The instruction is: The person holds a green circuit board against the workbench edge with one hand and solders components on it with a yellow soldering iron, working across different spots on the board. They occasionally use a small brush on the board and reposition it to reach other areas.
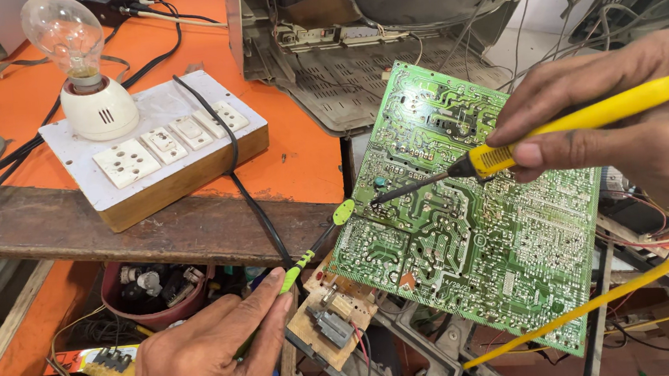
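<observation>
Green and tilted on edge, the board (467, 208) is standing solder-side up between the two hands, leaning against the open chassis (341, 81) behind it. The right hand (630, 114) is pinching a yellow iron (589, 118) between thumb and fingers, and its dark tip is touching a joint near the board's left edge. The left hand (203, 356) is closing around a green-handled tool (308, 252) whose tip is resting just beside the same joint. Judging by this, the work on that joint is under way, not finished: both tips are on it, and no part is lifted free.

An orange bench (282, 152) is carrying a switchboard (155, 152) with a bulb (71, 42), and a black cable (249, 196) is running down past the left hand. A yellow cord (607, 297) is crossing the board's lower right corner and could snag. A red bowl (156, 291) of parts is sitting below the bench.
</observation>
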